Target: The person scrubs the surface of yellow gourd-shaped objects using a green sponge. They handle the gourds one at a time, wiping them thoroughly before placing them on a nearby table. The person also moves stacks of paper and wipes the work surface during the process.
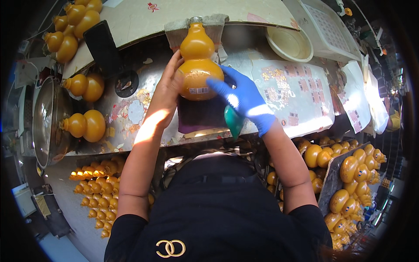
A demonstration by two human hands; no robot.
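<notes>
A glossy orange-yellow gourd-shaped bottle point(197, 46) lies before me, its threaded neck pointing away. A small printed label is on its lower bulb. My bare left hand point(171, 76) curves around the bottle's left side. My right hand point(242, 94), in a blue glove, grips the right side, its thumb over the lower bulb and its other fingers partly hidden. A green pointed piece point(234, 122) shows just under the gloved palm; whether that hand holds it I cannot tell. Beneath the bottle is a dark pad point(198, 117), and a grey cloth point(216, 24) lies behind the neck.
Two more gourd bottles point(89, 125) lie at the left beside a metal basin point(52, 122). A dark phone-like slab point(101, 46) stands behind them. Printed sticker sheets point(301, 94), a cream bowl point(301, 49) and a white crate point(329, 28) are at right. Racked gourd bottles point(349, 170) flank me.
</notes>
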